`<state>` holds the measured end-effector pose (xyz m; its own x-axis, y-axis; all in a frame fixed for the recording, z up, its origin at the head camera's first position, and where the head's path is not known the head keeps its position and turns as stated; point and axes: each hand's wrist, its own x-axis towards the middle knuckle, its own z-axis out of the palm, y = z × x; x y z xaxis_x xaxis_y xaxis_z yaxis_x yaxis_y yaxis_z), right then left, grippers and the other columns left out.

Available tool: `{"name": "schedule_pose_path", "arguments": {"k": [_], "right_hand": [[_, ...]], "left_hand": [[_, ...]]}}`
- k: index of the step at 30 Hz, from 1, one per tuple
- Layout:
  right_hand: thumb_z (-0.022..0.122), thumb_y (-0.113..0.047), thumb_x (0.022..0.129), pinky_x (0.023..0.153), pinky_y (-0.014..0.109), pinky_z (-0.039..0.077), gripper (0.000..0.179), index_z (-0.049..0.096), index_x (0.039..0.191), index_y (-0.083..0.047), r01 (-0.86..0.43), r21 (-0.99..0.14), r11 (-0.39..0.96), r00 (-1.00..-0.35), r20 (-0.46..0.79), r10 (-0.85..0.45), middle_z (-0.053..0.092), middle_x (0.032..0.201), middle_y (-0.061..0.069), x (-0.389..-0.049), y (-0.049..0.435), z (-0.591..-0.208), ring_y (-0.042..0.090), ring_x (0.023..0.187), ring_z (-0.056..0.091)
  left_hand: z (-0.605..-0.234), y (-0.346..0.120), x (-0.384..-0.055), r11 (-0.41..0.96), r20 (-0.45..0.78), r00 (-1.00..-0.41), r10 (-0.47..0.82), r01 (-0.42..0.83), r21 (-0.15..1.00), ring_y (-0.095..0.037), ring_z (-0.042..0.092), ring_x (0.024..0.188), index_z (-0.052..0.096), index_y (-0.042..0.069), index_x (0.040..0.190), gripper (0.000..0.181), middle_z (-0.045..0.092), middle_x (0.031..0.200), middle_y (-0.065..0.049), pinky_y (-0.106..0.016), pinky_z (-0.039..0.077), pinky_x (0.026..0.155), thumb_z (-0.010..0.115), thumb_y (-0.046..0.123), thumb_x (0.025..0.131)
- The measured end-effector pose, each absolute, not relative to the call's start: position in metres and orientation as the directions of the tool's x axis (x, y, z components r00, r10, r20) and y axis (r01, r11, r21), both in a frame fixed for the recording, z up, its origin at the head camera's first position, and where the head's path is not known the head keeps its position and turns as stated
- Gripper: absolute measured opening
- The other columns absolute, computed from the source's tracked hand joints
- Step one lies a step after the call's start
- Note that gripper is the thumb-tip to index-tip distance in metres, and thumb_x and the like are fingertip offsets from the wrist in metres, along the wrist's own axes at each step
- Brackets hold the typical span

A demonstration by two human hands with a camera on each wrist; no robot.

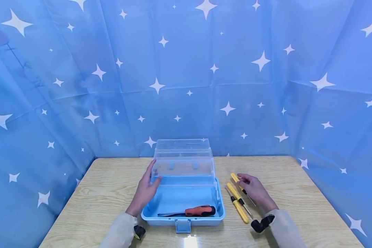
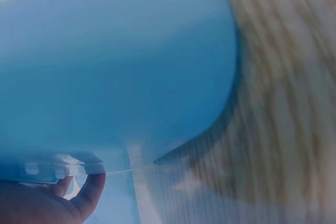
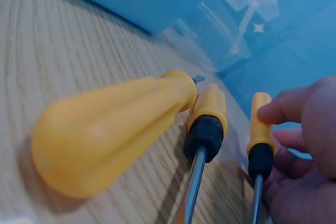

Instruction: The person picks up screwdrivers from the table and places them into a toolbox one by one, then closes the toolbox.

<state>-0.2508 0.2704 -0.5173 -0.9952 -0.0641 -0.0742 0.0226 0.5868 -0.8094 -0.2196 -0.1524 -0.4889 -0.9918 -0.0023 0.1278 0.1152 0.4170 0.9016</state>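
A light blue toolbox (image 1: pixel 161 221) stands with its clear lid (image 1: pixel 186 167) raised at the back. My left hand (image 1: pixel 145 193) grips the lid's left edge near the hinge, the thumb on the inner side; the left wrist view shows clear plastic between thumb and fingers. In the box lies an orange-and-black screwdriver (image 1: pixel 199 210), flat along the front. Right of the box, my right hand (image 1: pixel 256 191) pinches the yellow handle of the farthest screwdriver (image 3: pixel 261 129), its shaft pointing toward me. Two more yellow-handled screwdrivers, one (image 1: pixel 232 190) and another (image 1: pixel 241 212), lie on the table beside it.
The wooden table (image 1: pixel 105 193) runs back to a blue curtain (image 1: pixel 186 69) with white stars, close behind the lid. A blue latch (image 1: pixel 183 226) hangs at the box's front. Black wrist cameras sit on both sleeves.
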Motion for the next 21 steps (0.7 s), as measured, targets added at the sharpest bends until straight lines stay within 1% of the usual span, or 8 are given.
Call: {"name": "schedule_pose_path", "arguments": {"k": [5,9,13,16,18,21], "right_hand": [[0.054,-0.014,0.1,0.089,0.037,0.052,0.048,0.045,0.143,0.007,0.029,-0.812,0.583,-0.994,-0.086,-0.071,0.058,0.127,0.02,-0.2505,0.2695,-0.5152,0.031,0.117,0.055],[0.053,-0.016,0.102,0.094,0.044,0.052,0.049,0.044,0.145,0.007,0.021,-0.809,0.588,-0.992,-0.089,-0.088,0.056,0.13,0.022,-0.251,0.2697,-0.5133,0.036,0.122,0.053],[0.051,-0.017,0.103,0.099,0.049,0.05,0.049,0.043,0.145,0.006,0.01,-0.799,0.601,-0.99,-0.092,-0.106,0.054,0.134,0.025,-0.2518,0.2712,-0.5121,0.041,0.127,0.051],[0.049,-0.019,0.104,0.098,0.049,0.05,0.049,0.042,0.146,0.006,0.003,-0.794,0.608,-0.989,-0.091,-0.115,0.054,0.133,0.024,-0.2529,0.273,-0.5116,0.043,0.127,0.05],[0.049,-0.019,0.104,0.096,0.048,0.051,0.049,0.042,0.146,0.005,0.006,-0.797,0.604,-0.989,-0.094,-0.114,0.055,0.131,0.022,-0.254,0.2739,-0.5113,0.042,0.127,0.051],[0.05,-0.019,0.103,0.092,0.044,0.052,0.049,0.043,0.145,0.005,0.004,-0.795,0.606,-0.989,-0.093,-0.115,0.057,0.125,0.019,-0.2547,0.2742,-0.5098,0.04,0.125,0.052]], "left_hand": [[-0.4887,-0.1526,-0.2187,0.422,0.123,-0.992,-0.005,0.109,0.9,-0.036,0.031,0.146,0.017,0.049,0.154,0.067,0.025,0.163,-0.002,-0.064,0.028,0.114,0.054,0.027,0.103],[-0.4893,-0.1524,-0.2189,0.422,0.121,-0.993,-0.006,0.107,0.9,-0.036,0.028,0.148,0.017,0.048,0.154,0.067,0.024,0.164,-0.002,-0.065,0.026,0.114,0.054,0.027,0.103],[-0.4905,-0.1525,-0.2197,0.426,0.122,-0.992,-0.006,0.108,0.898,-0.037,0.029,0.147,0.017,0.047,0.155,0.067,0.024,0.164,-0.002,-0.065,0.027,0.114,0.054,0.026,0.103],[-0.4908,-0.1525,-0.2199,0.429,0.121,-0.993,-0.008,0.105,0.897,-0.036,0.029,0.147,0.016,0.049,0.154,0.067,0.024,0.164,-0.001,-0.064,0.027,0.114,0.054,0.027,0.103],[-0.4909,-0.1524,-0.2201,0.429,0.118,-0.993,-0.012,0.102,0.897,-0.036,0.029,0.147,0.016,0.051,0.153,0.067,0.024,0.164,0.0,-0.064,0.027,0.114,0.054,0.028,0.103],[-0.4913,-0.1524,-0.2208,0.427,0.12,-0.993,-0.012,0.104,0.898,-0.035,0.029,0.147,0.017,0.051,0.153,0.067,0.024,0.164,0.001,-0.064,0.027,0.114,0.054,0.029,0.102]]}}
